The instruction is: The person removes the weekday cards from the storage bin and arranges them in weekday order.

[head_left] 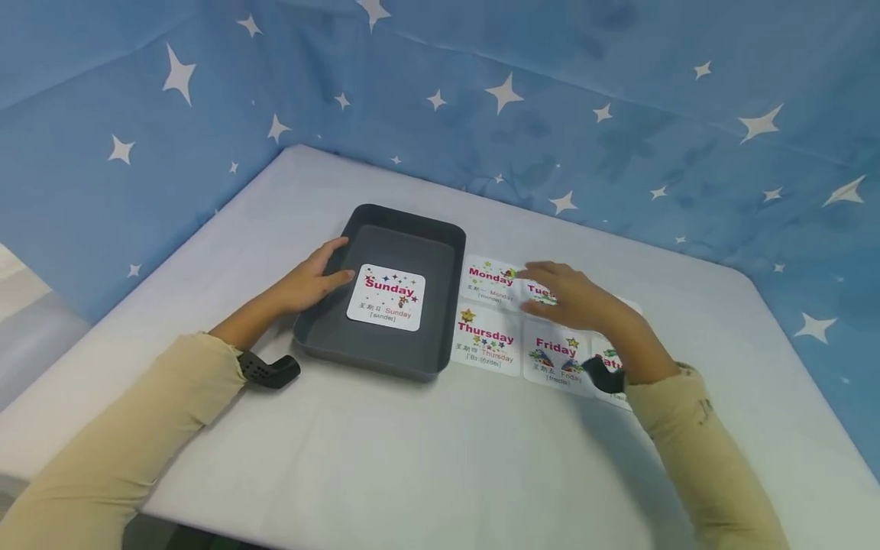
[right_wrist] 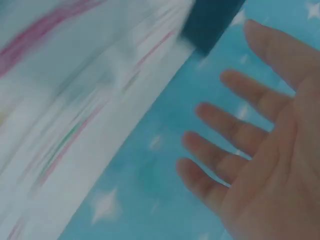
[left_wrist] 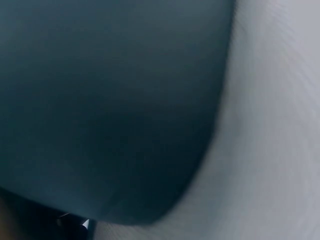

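A dark grey tray [head_left: 385, 355] lies on the table, a white Sunday card [head_left: 386, 298] inside it. My left hand [head_left: 302, 284] rests at the tray's left rim, fingers and thumb extended over its edge. In the left wrist view, the tray's dark wall [left_wrist: 110, 110] fills most of the picture. My right hand [head_left: 574, 298] hovers above the cards right of the tray, holding nothing; the right wrist view shows its fingers spread. Beneath it lie the Monday card [head_left: 490, 283], the partly covered Tuesday card [head_left: 541, 290], the Thursday card [head_left: 486, 340] and the Friday card [head_left: 555, 355].
A further card reading "Satu" [head_left: 608, 359] is partly hidden by the right wrist's black strap [head_left: 605, 376]. The white-covered table [head_left: 440, 458] meets a blue curtain with white stars [head_left: 440, 53] at the back and sides.
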Demonstrator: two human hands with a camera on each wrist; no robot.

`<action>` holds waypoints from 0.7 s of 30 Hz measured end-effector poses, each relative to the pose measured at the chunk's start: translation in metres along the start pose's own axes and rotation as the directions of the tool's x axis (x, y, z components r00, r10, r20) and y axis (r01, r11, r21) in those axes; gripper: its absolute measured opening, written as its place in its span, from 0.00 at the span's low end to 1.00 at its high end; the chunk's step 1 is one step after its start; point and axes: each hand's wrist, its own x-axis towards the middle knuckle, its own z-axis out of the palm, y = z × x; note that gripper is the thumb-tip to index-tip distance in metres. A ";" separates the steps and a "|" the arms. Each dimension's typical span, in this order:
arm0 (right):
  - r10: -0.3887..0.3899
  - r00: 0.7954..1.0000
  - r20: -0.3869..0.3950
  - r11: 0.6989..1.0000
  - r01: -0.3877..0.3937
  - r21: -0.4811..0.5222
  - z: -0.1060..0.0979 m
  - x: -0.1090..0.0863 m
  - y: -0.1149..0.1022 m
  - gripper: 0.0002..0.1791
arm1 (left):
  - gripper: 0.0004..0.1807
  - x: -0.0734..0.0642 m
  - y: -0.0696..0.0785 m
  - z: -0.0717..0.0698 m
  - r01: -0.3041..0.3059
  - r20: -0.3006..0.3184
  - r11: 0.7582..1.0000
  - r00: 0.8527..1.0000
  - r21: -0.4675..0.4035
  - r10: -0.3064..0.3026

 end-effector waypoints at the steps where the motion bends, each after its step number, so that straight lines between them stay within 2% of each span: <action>1: -0.033 0.999 -0.006 0.999 0.033 -0.002 -0.001 0.013 -0.012 0.32 | 0.37 0.000 0.000 0.000 0.001 -0.003 1.000 1.000 -0.001 -0.001; 5: -0.139 0.990 0.002 0.987 0.139 -0.076 0.006 0.062 -0.059 0.36 | 0.37 -0.001 0.000 0.003 0.004 -0.017 1.000 1.000 -0.003 -0.004; 7: -0.156 0.986 0.053 0.978 0.162 -0.133 0.013 0.080 -0.079 0.42 | 0.37 -0.001 0.001 0.005 0.007 -0.023 1.000 1.000 -0.006 -0.007; 9: -0.137 0.982 0.132 0.972 0.158 -0.173 0.020 0.092 -0.094 0.49 | 0.37 -0.001 0.002 0.009 0.008 -0.020 1.000 1.000 -0.012 -0.008; 11: -0.125 0.972 0.198 0.964 0.167 -0.206 0.025 0.101 -0.105 0.57 | 0.37 -0.001 0.003 0.012 0.011 -0.019 1.000 1.000 -0.012 -0.011; 14: -0.120 0.963 0.242 0.963 0.173 -0.208 0.029 0.110 -0.117 0.64 | 0.37 -0.001 0.002 0.012 0.013 -0.025 1.000 1.000 -0.006 -0.013; 21: -0.115 0.960 0.254 0.978 0.155 -0.143 0.029 0.117 -0.124 0.63 | 0.37 -0.004 0.003 0.004 0.010 -0.035 1.000 0.999 0.014 -0.009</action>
